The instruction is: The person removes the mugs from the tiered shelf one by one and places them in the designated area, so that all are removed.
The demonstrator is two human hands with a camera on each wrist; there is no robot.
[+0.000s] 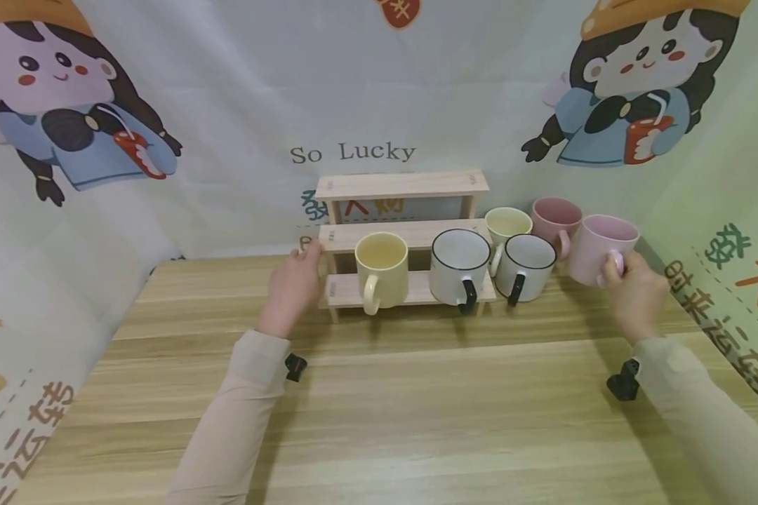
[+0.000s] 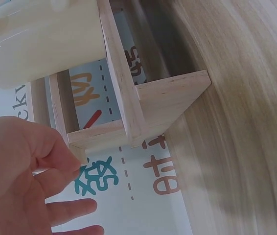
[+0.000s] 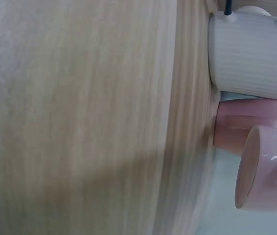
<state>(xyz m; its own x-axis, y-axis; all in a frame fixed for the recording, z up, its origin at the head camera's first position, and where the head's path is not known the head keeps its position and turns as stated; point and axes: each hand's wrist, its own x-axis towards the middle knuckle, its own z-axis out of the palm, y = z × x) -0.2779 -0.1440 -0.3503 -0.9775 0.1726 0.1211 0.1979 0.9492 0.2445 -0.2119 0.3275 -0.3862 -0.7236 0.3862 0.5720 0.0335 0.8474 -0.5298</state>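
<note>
My left hand [image 1: 295,287] is at the left end of a three-step wooden shelf [image 1: 404,184], thumb and forefinger pinching the middle step's end. In the left wrist view the other fingers [image 2: 72,210] of that hand extend past the wood. My right hand [image 1: 638,294] grips the handle of a light pink mug [image 1: 596,252], which hangs above the table in the right wrist view. A pale yellow mug [image 1: 382,270] and a white black-rimmed mug [image 1: 451,270] stand on the bottom step. The light pink mug is right beside a darker pink mug [image 1: 549,219].
Right of the shelf, a smaller white mug [image 1: 524,270] with black handle stands before a pale green-yellow mug [image 1: 505,223]. All are on a wood-grain table [image 1: 417,407]. A printed cloth [image 1: 240,105] hangs behind and along both sides.
</note>
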